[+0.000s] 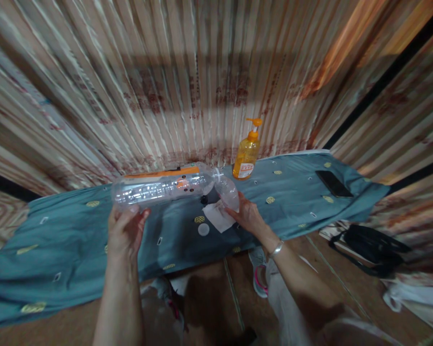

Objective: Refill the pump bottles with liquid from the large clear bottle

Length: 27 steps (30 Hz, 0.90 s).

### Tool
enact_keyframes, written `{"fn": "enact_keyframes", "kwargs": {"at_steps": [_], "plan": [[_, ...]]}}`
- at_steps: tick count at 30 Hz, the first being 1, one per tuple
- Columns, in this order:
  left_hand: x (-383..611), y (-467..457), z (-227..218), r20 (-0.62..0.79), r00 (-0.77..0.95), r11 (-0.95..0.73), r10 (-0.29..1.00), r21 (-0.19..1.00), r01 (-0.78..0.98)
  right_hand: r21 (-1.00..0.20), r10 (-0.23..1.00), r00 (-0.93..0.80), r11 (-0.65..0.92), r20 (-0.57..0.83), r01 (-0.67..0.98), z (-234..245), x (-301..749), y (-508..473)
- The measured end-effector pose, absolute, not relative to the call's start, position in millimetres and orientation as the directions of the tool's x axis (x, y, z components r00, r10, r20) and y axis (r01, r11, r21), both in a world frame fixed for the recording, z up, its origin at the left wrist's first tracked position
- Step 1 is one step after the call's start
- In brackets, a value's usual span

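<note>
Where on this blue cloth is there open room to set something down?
Free: the long stretch of blue patterned cloth left of the left hand, and between the orange pump bottle and black phone. Crowded: around the right hand, white paper and round cap.

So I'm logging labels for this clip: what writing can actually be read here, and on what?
Nothing legible.
Orange pump bottle: white label with red print, too blurred.
Clear plastic bottle, held by left hand and right hand: no readable text.

Two hands are showing: left (124, 230) at seven o'clock, right (248, 215) at five. Two clear bottles (162, 188) (226, 191), one pump bottle (247, 153) at one o'clock, one phone (334, 183), one cap (203, 229), one tissue (218, 215).
</note>
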<state>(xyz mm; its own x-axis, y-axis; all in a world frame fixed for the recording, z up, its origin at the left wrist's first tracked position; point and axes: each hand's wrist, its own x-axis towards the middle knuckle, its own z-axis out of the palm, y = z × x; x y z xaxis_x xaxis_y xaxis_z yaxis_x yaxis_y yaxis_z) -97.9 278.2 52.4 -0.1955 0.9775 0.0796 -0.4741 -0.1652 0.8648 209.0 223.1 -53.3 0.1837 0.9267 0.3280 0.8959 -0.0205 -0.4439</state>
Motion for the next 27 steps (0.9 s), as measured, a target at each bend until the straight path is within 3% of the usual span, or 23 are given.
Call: {"fn": "enact_keyframes", "kwargs": {"at_steps": [27], "plan": [[-90.9, 275.7, 58.8, 0.051, -0.232, -0.162, 0.971, 0.856, -0.491, -0.446, 0.932, 0.178, -0.020, 0.315, 0.895, -47.6, 209.1, 219.9]]}}
